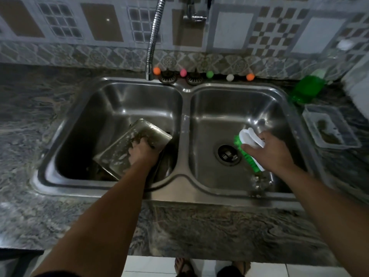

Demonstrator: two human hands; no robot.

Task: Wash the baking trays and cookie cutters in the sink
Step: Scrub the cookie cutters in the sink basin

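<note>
Two bare arms reach from the near edge into the sink (185, 192). Soap could make the tilted baking tray (127, 148) in the left bowl slip, because the left hand (142, 151) only grips its right edge. Over the right bowl, the right hand (273, 151) curls its fingers around a green and white brush (249, 142)
</note>
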